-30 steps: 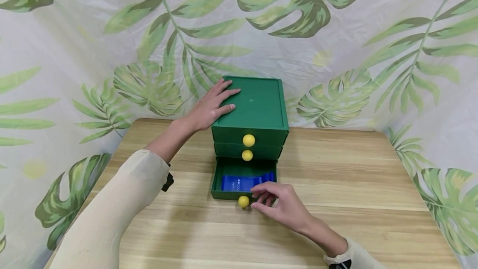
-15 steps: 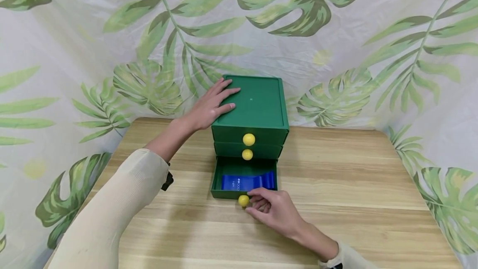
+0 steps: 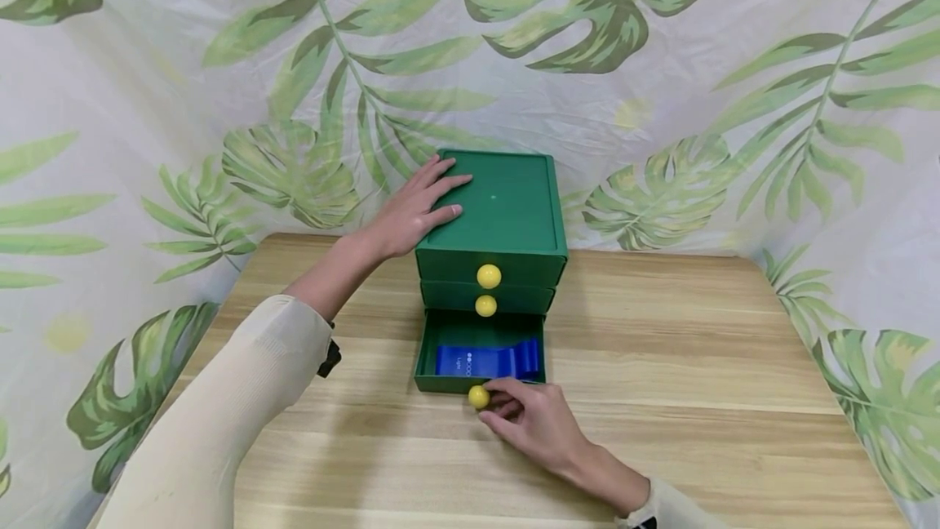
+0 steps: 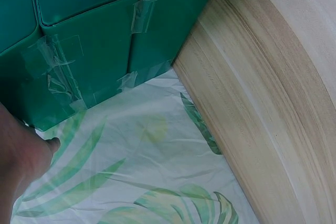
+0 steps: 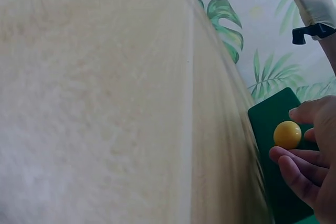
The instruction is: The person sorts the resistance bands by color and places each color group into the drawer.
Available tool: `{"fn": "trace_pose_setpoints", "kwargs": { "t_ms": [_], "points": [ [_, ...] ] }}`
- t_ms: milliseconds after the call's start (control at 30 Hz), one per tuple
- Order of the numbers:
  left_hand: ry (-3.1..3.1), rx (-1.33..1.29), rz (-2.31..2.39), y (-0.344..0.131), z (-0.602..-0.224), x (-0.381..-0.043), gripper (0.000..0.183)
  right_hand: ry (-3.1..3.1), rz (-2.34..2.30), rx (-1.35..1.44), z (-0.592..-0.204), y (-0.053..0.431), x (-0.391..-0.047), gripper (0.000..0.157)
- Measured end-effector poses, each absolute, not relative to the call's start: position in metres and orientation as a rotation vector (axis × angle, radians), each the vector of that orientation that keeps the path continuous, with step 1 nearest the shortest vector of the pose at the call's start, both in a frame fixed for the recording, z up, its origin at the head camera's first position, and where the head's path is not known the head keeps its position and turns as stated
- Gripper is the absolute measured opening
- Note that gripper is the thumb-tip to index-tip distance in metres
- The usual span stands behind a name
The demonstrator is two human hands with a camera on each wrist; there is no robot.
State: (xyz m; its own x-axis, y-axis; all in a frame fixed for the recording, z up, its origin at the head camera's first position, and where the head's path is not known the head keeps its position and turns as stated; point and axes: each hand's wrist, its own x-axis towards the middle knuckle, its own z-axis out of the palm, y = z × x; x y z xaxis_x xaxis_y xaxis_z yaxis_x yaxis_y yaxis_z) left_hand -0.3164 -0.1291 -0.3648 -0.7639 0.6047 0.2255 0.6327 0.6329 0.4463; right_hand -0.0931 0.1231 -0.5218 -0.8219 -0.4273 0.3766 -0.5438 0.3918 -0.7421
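Note:
A green drawer cabinet (image 3: 499,202) with yellow ball knobs stands on the wooden table, its bottom drawer (image 3: 433,383) pulled out. Inside that drawer lies a blue strip (image 3: 477,360) with white print reading "Light", its right end rolled up. My left hand (image 3: 411,215) rests on the cabinet top's left edge, fingers spread. At the bottom drawer's yellow knob (image 3: 478,397), my right hand (image 3: 539,423) has its fingertips on either side. In the right wrist view a small gap shows between the knob (image 5: 287,135) and the upper fingertip; the fingers are loosely bent.
The upper two drawers, with yellow knobs (image 3: 489,276), are pushed in. Clear tape (image 4: 142,17) spans the cabinet's seams. A leaf-patterned cloth (image 3: 661,104) hangs close behind the cabinet. The wooden tabletop (image 3: 683,349) extends to both sides.
My right hand has moved left and slightly down, from beside the drawer front to the bottom knob. The left hand and the drawers stay where they were.

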Motion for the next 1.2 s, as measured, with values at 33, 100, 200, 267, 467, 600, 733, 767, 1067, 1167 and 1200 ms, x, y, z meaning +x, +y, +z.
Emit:
{"fn": "trace_pose_setpoints", "kwargs": {
  "t_ms": [33,100,200,267,467,600,733,767,1067,1167,1200],
  "points": [
    [-2.787,-1.059,-0.793,-0.129,-0.365,-0.316,0.058,-2.517,1.412,0.879,-0.523,0.122,-0.094,0.027],
    [-2.785,-1.058,-0.789,-0.129,-0.365,-0.316,0.059,-2.525,1.411,0.875,-0.525,0.121,-0.095,0.027],
    [-2.786,-1.061,-0.788,-0.129,-0.365,-0.317,0.060,-2.538,1.406,0.862,-0.528,0.119,-0.096,0.027],
    [-2.789,-1.059,-0.789,-0.129,-0.364,-0.316,0.059,-2.538,1.402,0.855,-0.528,0.118,-0.096,0.027],
    [-2.790,-1.056,-0.786,-0.129,-0.363,-0.315,0.059,-2.502,1.348,0.812,-0.529,0.118,-0.099,0.024],
    [-2.788,-1.057,-0.791,-0.129,-0.363,-0.316,0.058,-2.469,1.312,0.797,-0.527,0.117,-0.103,0.021],
    [-2.789,-1.060,-0.800,-0.129,-0.364,-0.315,0.058,-2.464,1.306,0.774,-0.527,0.119,-0.108,0.021],
    [-2.790,-1.059,-0.801,-0.129,-0.364,-0.315,0.058,-2.469,1.307,0.760,-0.527,0.119,-0.110,0.021],
    [-2.789,-1.058,-0.800,-0.130,-0.365,-0.315,0.059,-2.485,1.315,0.711,-0.530,0.119,-0.127,0.022],
    [-2.783,-1.057,-0.797,-0.129,-0.364,-0.315,0.058,-2.471,1.334,0.686,-0.531,0.118,-0.132,0.023],
    [-2.781,-1.057,-0.796,-0.129,-0.364,-0.315,0.057,-2.466,1.347,0.676,-0.531,0.117,-0.134,0.024]
  ]
}}
